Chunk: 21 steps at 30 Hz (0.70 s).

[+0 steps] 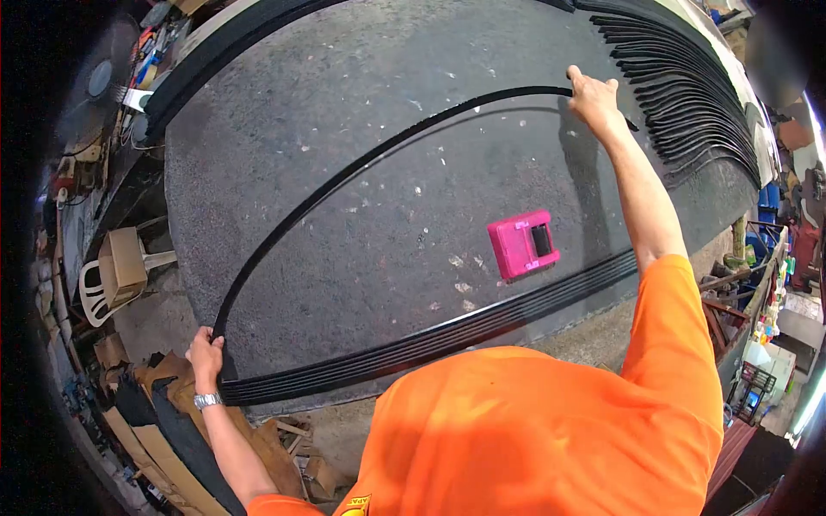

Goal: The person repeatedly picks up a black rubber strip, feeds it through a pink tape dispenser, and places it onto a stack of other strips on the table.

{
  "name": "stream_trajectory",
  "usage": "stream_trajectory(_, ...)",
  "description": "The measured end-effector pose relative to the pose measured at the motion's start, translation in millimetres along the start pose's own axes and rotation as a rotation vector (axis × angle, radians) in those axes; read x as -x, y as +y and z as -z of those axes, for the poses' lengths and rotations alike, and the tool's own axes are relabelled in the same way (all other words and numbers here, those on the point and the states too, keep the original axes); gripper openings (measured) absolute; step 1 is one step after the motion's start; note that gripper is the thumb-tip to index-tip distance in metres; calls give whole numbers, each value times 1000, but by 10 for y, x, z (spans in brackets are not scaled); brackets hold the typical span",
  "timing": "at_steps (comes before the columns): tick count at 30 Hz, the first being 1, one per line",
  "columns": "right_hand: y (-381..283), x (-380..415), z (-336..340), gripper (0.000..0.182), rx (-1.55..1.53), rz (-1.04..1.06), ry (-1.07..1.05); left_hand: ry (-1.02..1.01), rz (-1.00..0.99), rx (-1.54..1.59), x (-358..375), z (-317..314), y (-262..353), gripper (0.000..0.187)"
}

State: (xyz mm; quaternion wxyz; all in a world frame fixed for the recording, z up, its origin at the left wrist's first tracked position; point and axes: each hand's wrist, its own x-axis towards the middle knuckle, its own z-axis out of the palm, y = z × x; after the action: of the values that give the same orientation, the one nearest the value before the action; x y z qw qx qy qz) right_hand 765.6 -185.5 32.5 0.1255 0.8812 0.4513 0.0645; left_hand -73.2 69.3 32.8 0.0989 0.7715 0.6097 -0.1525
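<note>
A long, thin black strip [370, 157] arches across the dark tabletop, one end in each hand. Near the table's front left corner, my left hand [206, 353] is closed on the strip's left end. At the far right, my right hand [594, 101] grips the other end, with a short piece sticking out beyond it. Below the arch lies a bright pink plastic box [524, 245] with a dark insert. Several more black strips [430, 340] lie side by side along the front edge, just right of my left hand.
Many black strips [680, 95] are layered at the back right, near my right hand. A thick black bundle [232, 53] runs along the back left edge. A white plastic chair [93, 292] with a cardboard box [126, 262] stands left of the table [344, 249].
</note>
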Motion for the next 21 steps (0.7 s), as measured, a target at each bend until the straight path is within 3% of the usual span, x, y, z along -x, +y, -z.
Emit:
stream_trajectory(4,-70,-130,-369,37,-65,4,12,56,-28,20,47,-174,4,21)
stream_trajectory(5,-65,-129,-389,39,-35,-20,-76,32,-5,35,40,-154,22,21)
stream_trajectory(6,-45,-95,-440,41,-8,7,11,11,19,53,29,-130,46,21)
stream_trajectory(8,18,28,-597,44,43,61,183,-3,9,43,35,-24,122,40)
stream_trajectory(12,-286,598,-345,50,-86,9,237,152,-130,2,-53,124,863,68)
stream_trajectory(16,-428,1173,-683,50,-227,-1,93,253,-324,124,-284,137,1902,67)
stream_trajectory(18,-473,1365,-765,48,-275,15,223,277,-416,143,-369,102,2307,64)
stream_trajectory(20,-497,1490,-694,44,-267,11,199,258,-462,174,-451,32,2531,60)
stream_trajectory(21,-517,1525,-637,42,-262,5,186,298,-483,193,-474,-10,2623,49)
